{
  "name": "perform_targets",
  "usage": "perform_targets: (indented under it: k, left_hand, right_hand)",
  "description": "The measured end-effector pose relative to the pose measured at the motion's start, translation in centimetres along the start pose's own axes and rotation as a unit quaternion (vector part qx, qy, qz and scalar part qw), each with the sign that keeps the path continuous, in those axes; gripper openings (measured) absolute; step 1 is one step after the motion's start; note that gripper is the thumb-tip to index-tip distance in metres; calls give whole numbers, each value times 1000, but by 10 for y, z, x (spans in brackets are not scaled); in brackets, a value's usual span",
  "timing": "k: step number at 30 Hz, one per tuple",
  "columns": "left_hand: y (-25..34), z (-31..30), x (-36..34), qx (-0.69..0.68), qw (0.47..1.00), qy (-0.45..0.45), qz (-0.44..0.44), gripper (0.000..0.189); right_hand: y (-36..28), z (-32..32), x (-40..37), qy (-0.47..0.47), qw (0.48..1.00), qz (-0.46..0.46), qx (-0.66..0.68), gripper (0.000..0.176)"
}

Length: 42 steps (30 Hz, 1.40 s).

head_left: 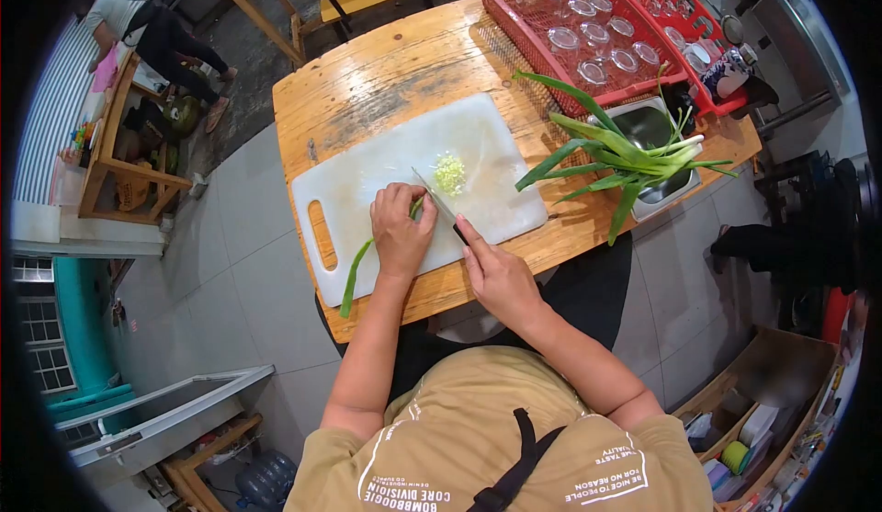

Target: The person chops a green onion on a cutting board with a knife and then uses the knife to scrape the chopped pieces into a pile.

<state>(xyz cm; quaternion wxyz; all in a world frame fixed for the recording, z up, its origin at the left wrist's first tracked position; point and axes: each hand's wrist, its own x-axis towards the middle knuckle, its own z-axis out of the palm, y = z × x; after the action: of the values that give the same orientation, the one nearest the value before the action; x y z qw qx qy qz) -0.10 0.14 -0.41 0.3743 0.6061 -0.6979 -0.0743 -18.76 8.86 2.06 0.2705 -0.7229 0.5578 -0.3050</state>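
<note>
A white cutting board (344, 176) lies on the wooden table in front of me. My left hand (401, 227) presses a green onion (356, 280) to the board with its fingers curled. The long green end of the stalk trails out past the board's near edge. In my right hand (496, 278) is a knife (435, 195), its black handle gripped and its blade slanting up beside my left fingertips. A small heap of chopped green onion (449, 174) sits just beyond the blade. More whole green onions (634, 155) rest across a metal container (675, 186) on the right.
A red crate (514, 29) of upturned glasses stands at the table's back right, with another red basket (712, 29) behind it. A person (156, 29) bends over a wooden stand at the far left. Dark-clothed legs (781, 245) show at right.
</note>
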Motion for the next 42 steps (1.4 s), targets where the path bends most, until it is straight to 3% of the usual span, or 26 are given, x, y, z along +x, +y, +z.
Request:
perform_targets:
  k: [6, 9, 11, 14, 27, 30, 42]
  left_hand:
    - [3, -2, -3, -60, 998, 9, -25, 18]
    - [8, -6, -3, -55, 997, 44, 17, 29]
    - [13, -13, -6, -2, 993, 13, 116, 40]
    - [11, -11, -7, -3, 994, -9, 113, 46]
    - [4, -19, 21, 37, 992, -70, 102, 31]
    - [0, -19, 24, 42, 992, -69, 99, 29]
    - [-16, -23, 27, -20, 994, -95, 44, 25]
  right_hand:
    - [6, 6, 3, 41, 998, -27, -28, 60]
    - [4, -2, 2, 49, 996, -28, -65, 61]
    - [1, -7, 0, 30, 993, -22, -111, 61]
    - [-1, -11, -3, 27, 992, -23, -118, 61]
    - [0, -19, -21, 44, 993, -36, -103, 57]
    - [-3, -26, -27, 2, 994, -8, -113, 56]
    - [0, -41, -35, 22, 997, 23, 71, 49]
